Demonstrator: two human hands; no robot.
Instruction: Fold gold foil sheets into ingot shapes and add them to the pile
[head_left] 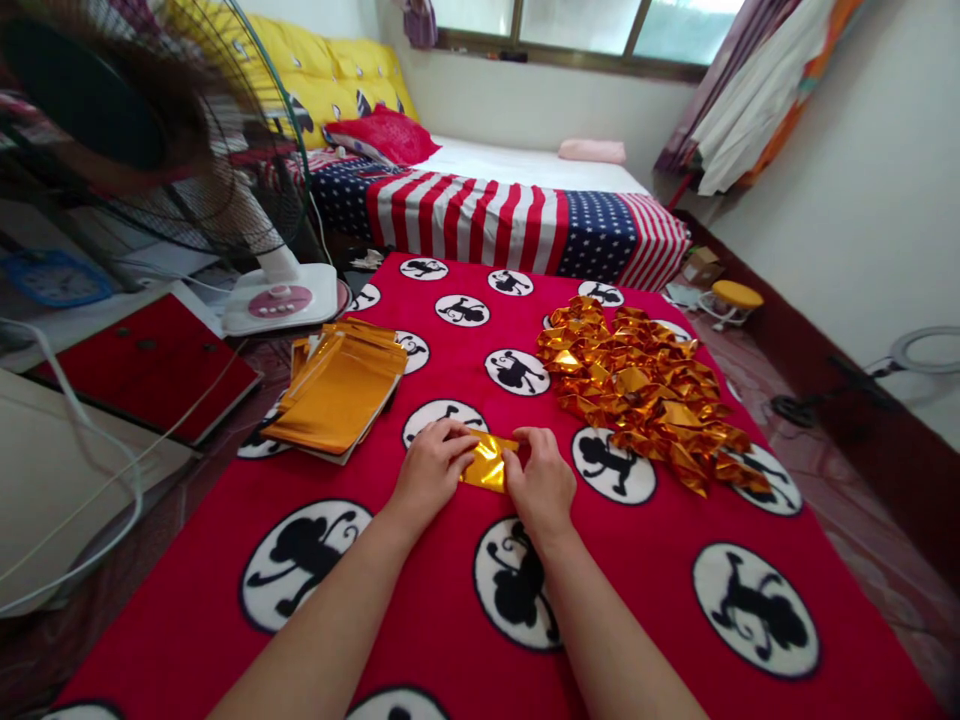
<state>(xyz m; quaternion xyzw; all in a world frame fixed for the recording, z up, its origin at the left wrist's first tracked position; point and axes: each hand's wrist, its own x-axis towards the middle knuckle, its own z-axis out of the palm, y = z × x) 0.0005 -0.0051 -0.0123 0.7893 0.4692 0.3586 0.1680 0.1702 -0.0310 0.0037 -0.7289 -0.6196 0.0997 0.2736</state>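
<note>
L hand (433,465) and R hand (544,485) meet at a small gold foil (489,462), low over the middle of the surface (420,620). L fingers are bunched and clamped on the foil's left end; R thumb and index are clamped on its right end, other R fingers curled close by. The foil is a short, shiny strip, smaller than the sheets in the stack, so it's prob. partly folded; no. of layers unclear.

Progress, judging by looks: the heap (645,380) on the right holds many crumpled-looking, shaped gold pcs, so a fair amt. is done. The stack (345,390) on the left, flat gold sheets in uneven layers, is unworked; exact qty. can't be read. One pc. is in hand, unfinished vs. the heap.

Containers: none on the surface, as far as visible; stack & heap lie loose. A cardboard box (701,267) is on the floor beyond, contents unclear.
</note>
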